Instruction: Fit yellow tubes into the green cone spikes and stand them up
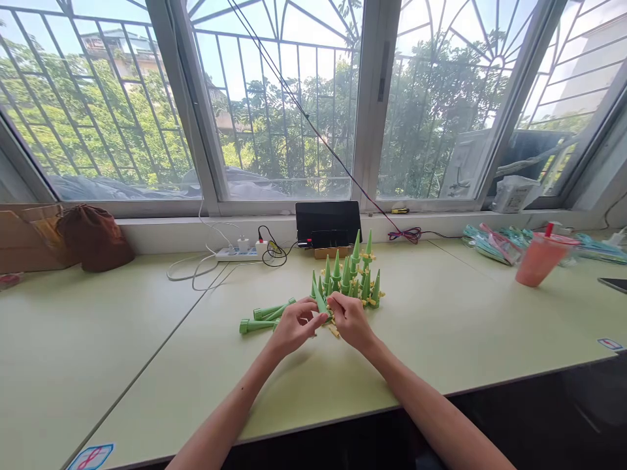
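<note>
In front of the tablet (328, 217), the left grip (295, 326) held a cone (319, 299), likely light, stiff, best taken by its base; the right grip's (349, 320) hold was unclear.

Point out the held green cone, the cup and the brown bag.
Held green cone (320, 301), head view: middle of its side.
Cup (540, 262), head view: front wall.
Brown bag (95, 240), head view: front side.

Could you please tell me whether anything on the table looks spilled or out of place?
I see no spill. Slightly odd are the lying green cones beside the left hand, because the clustered green cones stand upright.
</note>
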`<state>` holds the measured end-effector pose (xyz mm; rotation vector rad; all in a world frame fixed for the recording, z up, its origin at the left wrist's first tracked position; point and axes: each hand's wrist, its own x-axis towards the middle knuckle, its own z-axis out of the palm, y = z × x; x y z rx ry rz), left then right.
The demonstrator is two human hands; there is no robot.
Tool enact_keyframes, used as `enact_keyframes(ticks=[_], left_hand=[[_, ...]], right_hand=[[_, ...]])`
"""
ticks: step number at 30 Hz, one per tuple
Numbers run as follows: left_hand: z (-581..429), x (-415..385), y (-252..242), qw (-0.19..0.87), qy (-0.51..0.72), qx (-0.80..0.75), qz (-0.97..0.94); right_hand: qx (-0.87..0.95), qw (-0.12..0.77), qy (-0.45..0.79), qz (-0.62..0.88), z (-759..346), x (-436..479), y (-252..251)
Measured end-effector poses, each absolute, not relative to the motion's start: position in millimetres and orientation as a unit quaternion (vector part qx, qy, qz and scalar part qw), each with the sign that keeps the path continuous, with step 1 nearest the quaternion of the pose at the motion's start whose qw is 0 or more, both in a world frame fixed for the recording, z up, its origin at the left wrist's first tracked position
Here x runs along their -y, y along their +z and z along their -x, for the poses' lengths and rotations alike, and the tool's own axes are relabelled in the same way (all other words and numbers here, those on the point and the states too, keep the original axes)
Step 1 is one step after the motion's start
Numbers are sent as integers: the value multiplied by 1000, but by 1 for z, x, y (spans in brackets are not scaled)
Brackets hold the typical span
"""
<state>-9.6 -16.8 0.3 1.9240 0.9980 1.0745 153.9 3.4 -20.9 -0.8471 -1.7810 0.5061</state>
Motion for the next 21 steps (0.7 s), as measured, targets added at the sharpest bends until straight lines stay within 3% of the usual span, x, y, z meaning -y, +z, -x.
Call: enact_keyframes(ticks=[9,21], left_hand=[[12,15,-7,240,413,-388,-788],[12,15,-12,165,402,-386,-814]], right_hand=[[746,513,208,371,-154,-3,-20],[770,478,143,397,-155,-4,-22]])
